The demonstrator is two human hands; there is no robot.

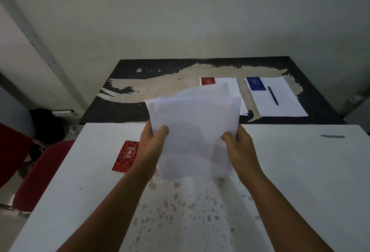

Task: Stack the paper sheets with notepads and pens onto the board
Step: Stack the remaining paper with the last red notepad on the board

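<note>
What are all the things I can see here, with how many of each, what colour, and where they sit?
held paper sheets: one bundle, white, upright between both hands over the white table
white table: one, white with brown speckles, nearest
dark board: one, black with worn beige patches, beyond the table
paper stacks: two, white, on the board's right half; one partly hidden
red notepads: two, one on the white table at left, one on the hidden stack
blue notepad: one, on the far right stack
pen: one, dark, beside it
red chair: one, left
power strip: one, white, floor
left hand, right hand: gripping the bundle's sides
</note>
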